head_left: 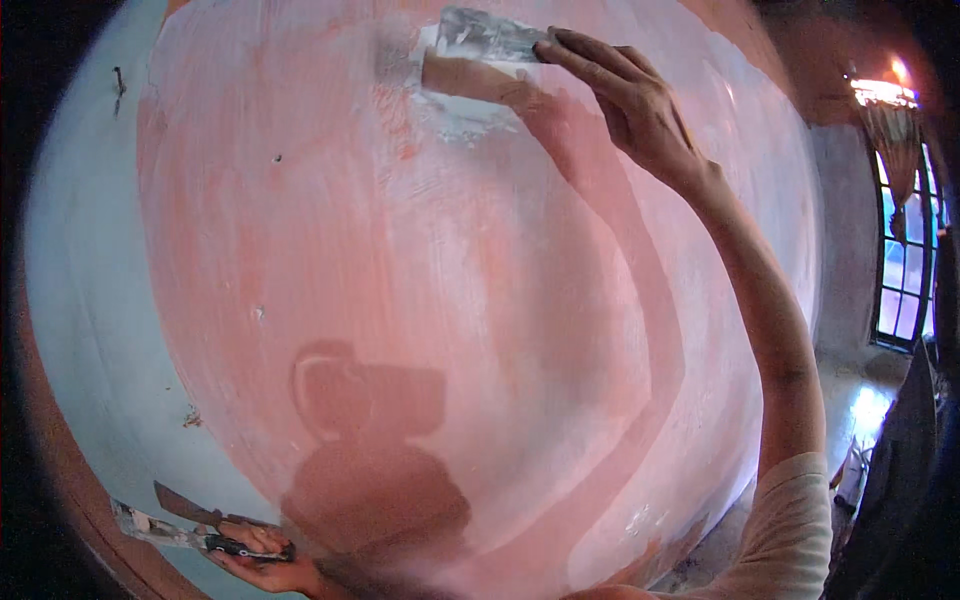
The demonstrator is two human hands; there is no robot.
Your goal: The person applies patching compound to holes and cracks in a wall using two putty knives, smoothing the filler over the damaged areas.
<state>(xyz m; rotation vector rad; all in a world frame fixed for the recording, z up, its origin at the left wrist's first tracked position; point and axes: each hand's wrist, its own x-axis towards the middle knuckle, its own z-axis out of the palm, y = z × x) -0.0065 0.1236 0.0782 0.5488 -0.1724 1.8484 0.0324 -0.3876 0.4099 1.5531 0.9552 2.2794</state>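
One wide scraper [490,38], at twelve o'clock, is pinched by the right hand [645,108] over white paste [462,116] on the pink wall [270,250]; toward eight o'clock, the left hand [265,570] grasps a putty knife [165,528].

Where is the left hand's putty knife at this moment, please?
In the head view, the putty knife is at the lower left, gripped in the left hand, just below its shadow on the pale wall strip.

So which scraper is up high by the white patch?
The upper scraper, in the right hand, by the white patch on the pink wall. The lower scraper, in the left hand, is far down at the picture's left.
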